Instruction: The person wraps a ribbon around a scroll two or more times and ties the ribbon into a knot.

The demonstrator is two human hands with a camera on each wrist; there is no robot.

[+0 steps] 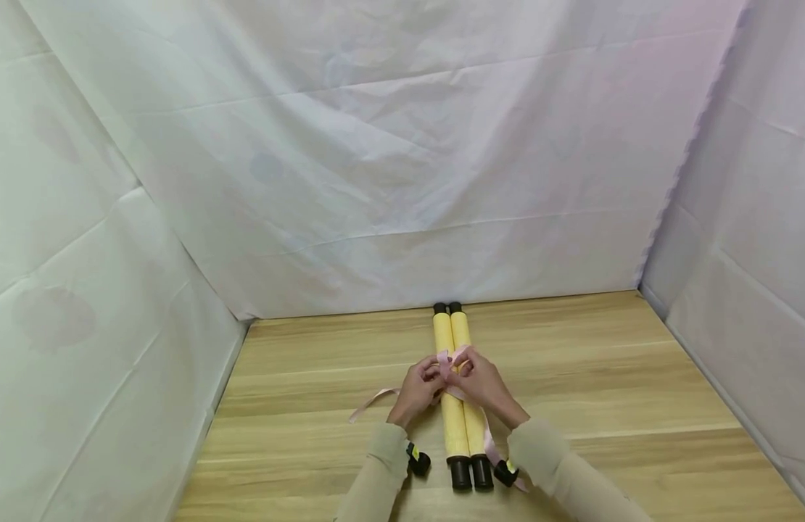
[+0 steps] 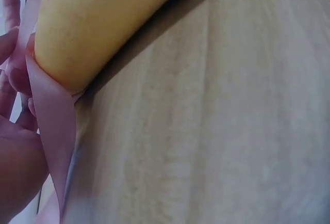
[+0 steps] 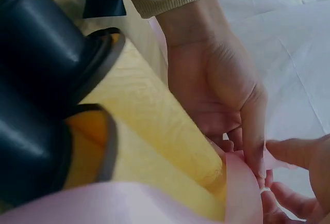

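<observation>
Two yellow tubes (image 1: 455, 428) with black end caps lie side by side on the wooden table, pointing away from me. A pink ribbon (image 1: 444, 361) passes around them near the middle. My left hand (image 1: 417, 393) pinches the ribbon at the left of the tubes. From the right, my right hand (image 1: 484, 383) pinches the ribbon over the tubes, its fingers close to the left ones. In the right wrist view, a band of ribbon (image 3: 242, 190) lies across the tubes beside both hands' fingertips. The exact crossing of the ribbon is hidden by the fingers.
One loose ribbon end (image 1: 375, 399) trails left on the wooden table (image 1: 298, 435); another (image 1: 490, 442) runs along the right tube toward me. White cloth (image 1: 402, 159) hangs behind and at both sides. The tubes' far caps (image 1: 447, 308) sit near the back cloth.
</observation>
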